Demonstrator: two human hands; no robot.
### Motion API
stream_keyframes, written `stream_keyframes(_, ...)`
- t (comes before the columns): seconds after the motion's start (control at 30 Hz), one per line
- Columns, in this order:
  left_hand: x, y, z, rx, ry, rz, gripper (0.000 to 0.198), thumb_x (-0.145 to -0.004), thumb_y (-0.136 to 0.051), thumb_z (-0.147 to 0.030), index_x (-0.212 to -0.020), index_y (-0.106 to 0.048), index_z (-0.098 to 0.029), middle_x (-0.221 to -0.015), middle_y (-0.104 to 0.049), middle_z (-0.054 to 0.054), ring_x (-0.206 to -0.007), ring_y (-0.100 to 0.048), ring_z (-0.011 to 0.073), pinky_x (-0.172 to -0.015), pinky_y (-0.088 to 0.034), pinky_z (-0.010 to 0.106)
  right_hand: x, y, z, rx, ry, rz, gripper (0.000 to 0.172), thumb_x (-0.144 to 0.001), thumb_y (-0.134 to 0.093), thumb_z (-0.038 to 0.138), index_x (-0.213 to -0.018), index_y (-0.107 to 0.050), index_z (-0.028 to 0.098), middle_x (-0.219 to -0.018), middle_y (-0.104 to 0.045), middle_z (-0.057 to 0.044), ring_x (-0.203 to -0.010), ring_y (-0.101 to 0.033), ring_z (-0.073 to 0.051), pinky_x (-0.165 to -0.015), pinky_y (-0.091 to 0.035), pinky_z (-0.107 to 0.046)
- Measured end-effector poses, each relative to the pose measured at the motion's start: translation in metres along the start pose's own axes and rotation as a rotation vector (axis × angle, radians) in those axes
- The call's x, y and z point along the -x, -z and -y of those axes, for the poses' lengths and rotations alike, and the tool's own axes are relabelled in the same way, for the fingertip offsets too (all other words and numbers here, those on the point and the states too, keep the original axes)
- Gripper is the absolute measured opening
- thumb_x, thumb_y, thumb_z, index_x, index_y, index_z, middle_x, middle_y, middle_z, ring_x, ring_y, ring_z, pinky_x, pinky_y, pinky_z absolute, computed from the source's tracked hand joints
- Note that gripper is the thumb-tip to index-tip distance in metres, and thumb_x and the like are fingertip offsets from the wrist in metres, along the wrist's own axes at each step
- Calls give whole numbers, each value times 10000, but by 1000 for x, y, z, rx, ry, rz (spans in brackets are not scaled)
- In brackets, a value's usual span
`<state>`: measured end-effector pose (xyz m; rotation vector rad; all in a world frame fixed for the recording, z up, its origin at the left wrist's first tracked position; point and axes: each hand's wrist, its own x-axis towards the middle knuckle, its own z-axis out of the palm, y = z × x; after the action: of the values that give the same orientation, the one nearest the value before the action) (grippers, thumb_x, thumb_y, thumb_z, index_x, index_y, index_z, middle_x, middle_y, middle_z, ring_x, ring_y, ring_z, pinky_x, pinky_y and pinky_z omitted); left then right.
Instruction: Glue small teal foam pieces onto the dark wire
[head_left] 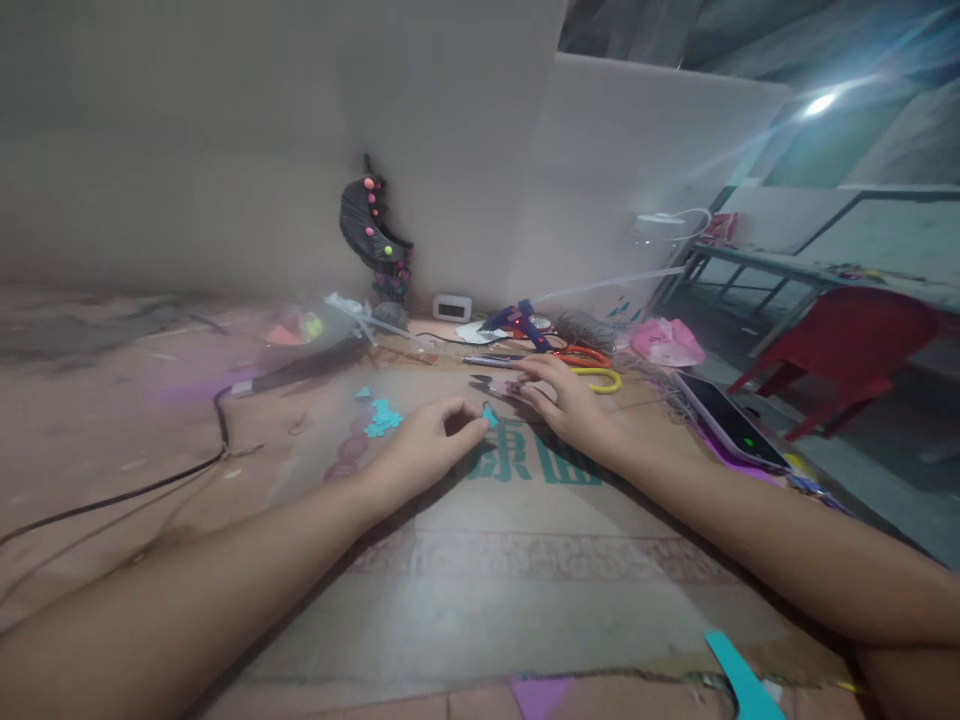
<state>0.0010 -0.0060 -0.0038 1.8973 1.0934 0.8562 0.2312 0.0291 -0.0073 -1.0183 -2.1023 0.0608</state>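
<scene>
My left hand (442, 438) is closed in a pinch at the middle of the cardboard (525, 610), with a small turquoise piece (490, 416) at its fingertips. To the right, my right hand (561, 400) has its thumb and fingers bent around a small dark-tipped tool (484, 383), partly covered by the fingers; its exact kind is unclear. A little pile of turquoise pieces (384, 418) lies left of my left hand. Just beyond my right hand are scissors with an orange handle (589, 356) and a yellow-handled tool (611, 380).
A blue glue gun (517, 318) and a small white clock (452, 307) stand at the back. A dark crescent decoration (360, 225) leans against the wall. A phone (731, 420) and pink cloth (666, 342) lie right. A black cable (150, 488) crosses the left; a turquoise strip (739, 680) lies in front.
</scene>
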Motion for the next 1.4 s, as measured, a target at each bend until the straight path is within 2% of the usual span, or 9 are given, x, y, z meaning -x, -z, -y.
stream_keyframes(0.13,1,1,-3,8,1,23,252,-881,-532,-414,-821,-604,-180,-804,-619,-1,-756,-544,156,-696,-396,255,-1,10,20,-48,-31,-57,166,-923,-545,277,-886,-682,191,-979,-640,-87,-978,-609,-213,-911,-475,-391)
stream_keyframes(0.23,1,1,-4,12,-11,32,237,-883,-532,-391,-835,-614,-174,-808,-625,3,-757,-548,153,-705,-400,253,1,13,37,-113,-141,67,226,-912,-563,312,-760,-668,181,-811,-649,-49,-795,-602,-179,-770,-473,-331)
stream_keyframes(0.43,2,2,-7,-5,-20,60,258,-878,-533,-406,-852,-639,-172,-832,-662,15,-772,-574,163,-707,-416,255,7,5,47,-241,-252,281,187,-848,-638,352,-828,-705,178,-838,-657,-39,-819,-598,-174,-746,-459,-301)
stream_keyframes(0.8,3,2,-9,46,-35,17,256,-880,-528,-396,-790,-623,-176,-768,-634,1,-724,-563,149,-697,-439,255,9,1,54,-366,-241,370,218,-845,-649,340,-692,-660,185,-721,-639,-10,-752,-581,-154,-711,-453,-283)
stream_keyframes(0.93,1,2,-7,85,-37,-15,262,-886,-521,-398,-758,-587,-179,-730,-588,-4,-696,-532,139,-660,-420,251,9,4,53,-322,-336,185,355,-897,-552,441,-654,-580,185,-635,-546,7,-640,-519,-135,-609,-408,-268)
stream_keyframes(1.03,1,3,-5,87,-23,-6,263,-883,-526,-406,-756,-582,-182,-718,-576,-7,-688,-521,138,-653,-407,255,8,7,51,-372,-372,50,306,-910,-519,467,-862,-628,185,-730,-581,0,-638,-520,-131,-611,-428,-272)
stream_keyframes(1.17,3,3,-5,64,-20,24,258,-879,-542,-409,-793,-617,-178,-751,-610,-1,-710,-542,142,-667,-414,256,7,4,48,-376,-266,155,267,-914,-536,390,-1030,-678,196,-1045,-656,-67,-869,-613,-168,-751,-481,-306)
stream_keyframes(1.23,3,3,-6,45,-32,24,245,-875,-554,-397,-803,-633,-176,-776,-635,3,-728,-558,144,-684,-422,255,7,1,48,-337,-182,174,211,-897,-566,350,-885,-696,185,-1005,-658,-71,-957,-608,-185,-821,-470,-319)
stream_keyframes(1.4,3,3,-6,48,-38,9,228,-879,-561,-383,-837,-658,-180,-826,-679,10,-753,-588,150,-701,-444,254,9,-1,48,-324,-184,262,206,-878,-582,329,-755,-656,181,-805,-627,-29,-791,-589,-156,-766,-458,-310)
